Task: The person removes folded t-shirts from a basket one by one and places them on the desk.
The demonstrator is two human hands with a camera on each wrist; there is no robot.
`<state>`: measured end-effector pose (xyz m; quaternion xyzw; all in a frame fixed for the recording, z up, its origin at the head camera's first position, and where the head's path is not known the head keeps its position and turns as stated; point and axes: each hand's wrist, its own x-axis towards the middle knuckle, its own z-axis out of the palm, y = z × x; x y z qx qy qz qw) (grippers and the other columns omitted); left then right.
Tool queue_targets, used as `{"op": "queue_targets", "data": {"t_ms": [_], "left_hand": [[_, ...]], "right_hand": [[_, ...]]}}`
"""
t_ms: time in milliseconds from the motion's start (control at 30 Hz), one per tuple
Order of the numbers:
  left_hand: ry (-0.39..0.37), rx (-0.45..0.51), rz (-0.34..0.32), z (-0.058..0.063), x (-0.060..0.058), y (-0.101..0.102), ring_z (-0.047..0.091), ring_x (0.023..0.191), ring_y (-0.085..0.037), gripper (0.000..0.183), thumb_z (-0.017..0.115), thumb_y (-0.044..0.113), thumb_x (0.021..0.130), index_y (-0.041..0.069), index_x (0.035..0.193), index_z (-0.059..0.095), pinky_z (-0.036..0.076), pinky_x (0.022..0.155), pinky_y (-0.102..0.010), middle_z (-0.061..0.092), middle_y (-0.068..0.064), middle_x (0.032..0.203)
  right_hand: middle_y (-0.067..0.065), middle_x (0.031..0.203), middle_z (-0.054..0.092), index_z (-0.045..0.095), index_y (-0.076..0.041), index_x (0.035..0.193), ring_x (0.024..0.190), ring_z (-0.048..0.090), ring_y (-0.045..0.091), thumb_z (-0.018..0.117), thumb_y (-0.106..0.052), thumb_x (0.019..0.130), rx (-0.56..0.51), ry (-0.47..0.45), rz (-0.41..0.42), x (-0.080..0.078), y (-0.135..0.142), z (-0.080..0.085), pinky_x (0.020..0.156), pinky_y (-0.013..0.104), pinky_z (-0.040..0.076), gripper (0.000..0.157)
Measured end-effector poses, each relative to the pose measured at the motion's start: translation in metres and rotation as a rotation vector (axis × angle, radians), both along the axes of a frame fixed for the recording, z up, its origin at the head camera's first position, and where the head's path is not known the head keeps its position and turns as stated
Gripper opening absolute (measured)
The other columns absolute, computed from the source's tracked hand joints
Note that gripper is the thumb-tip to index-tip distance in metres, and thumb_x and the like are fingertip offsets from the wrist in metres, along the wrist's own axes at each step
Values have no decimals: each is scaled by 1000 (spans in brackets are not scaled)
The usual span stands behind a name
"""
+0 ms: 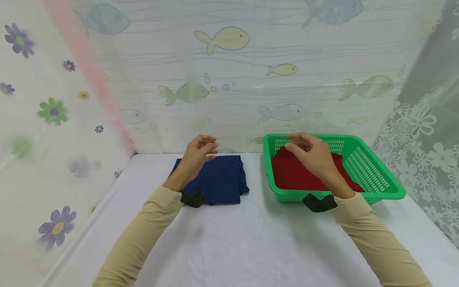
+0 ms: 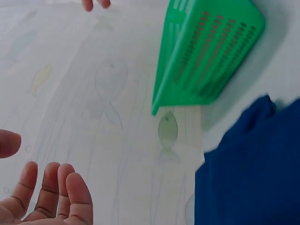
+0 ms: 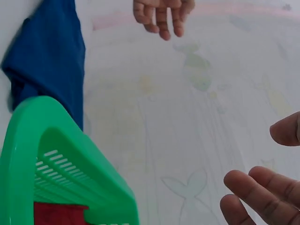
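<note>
My left hand [image 1: 199, 154] hovers above a folded navy blue cloth [image 1: 224, 179], its fingers loosely bent with nothing between them. Over the left part of a green plastic basket [image 1: 376, 195] is my right hand [image 1: 312, 154], also holding nothing, thumb and fingers apart. Dark red cloth [image 1: 295, 173] lies inside the basket. In the left wrist view the left hand's fingers [image 2: 50, 190] are spread from the thumb, away from the blue cloth [image 2: 253, 168]. The right wrist view shows the right hand's fingers [image 3: 262, 192] apart from the basket [image 3: 84, 154].
A white-covered table [image 1: 233, 243] carries both the cloth and the basket. Behind it hangs a curtain [image 1: 229, 79] printed with fish. A flowered sheet [image 1: 53, 159] borders the left, and a lace-patterned curtain [image 1: 426, 139] borders the right. Each wrist wears a black band [image 1: 192, 199].
</note>
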<state>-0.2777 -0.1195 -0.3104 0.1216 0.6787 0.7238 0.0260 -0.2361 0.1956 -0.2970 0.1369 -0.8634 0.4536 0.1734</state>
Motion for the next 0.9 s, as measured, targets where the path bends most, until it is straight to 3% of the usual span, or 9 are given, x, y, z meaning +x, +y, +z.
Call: {"op": "queue_targets", "data": {"t_ms": [267, 533, 900], "left_hand": [[-41, 63, -61, 5, 1, 26, 50, 90, -29, 22, 54, 10, 88, 2, 109, 50, 37, 87, -44, 48, -11, 105], [-78, 60, -98, 5, 0, 60, 47, 100, -35, 25, 54, 9, 88, 1, 111, 51, 39, 86, -41, 49, -11, 109], [-135, 77, -104, 2, -6, 98, 50, 93, -31, 26, 54, 7, 86, 2, 111, 51, 42, 84, -39, 51, -14, 107]], "right_hand": [[1, 103, 62, 56, -18, 118, 94, 53, 17, 54, -39, 87, -150, -175, 73, 4, 26, 10, 81, 33, 39, 38], [3, 105, 61, 52, -13, 122, 94, 55, 18, 52, -35, 89, -282, -230, 107, 1, 52, 10, 77, 27, 42, 40], [4, 113, 56, 47, -10, 126, 100, 52, 17, 49, -30, 92, -371, -331, 172, -5, 85, 10, 80, 27, 39, 40]]}}
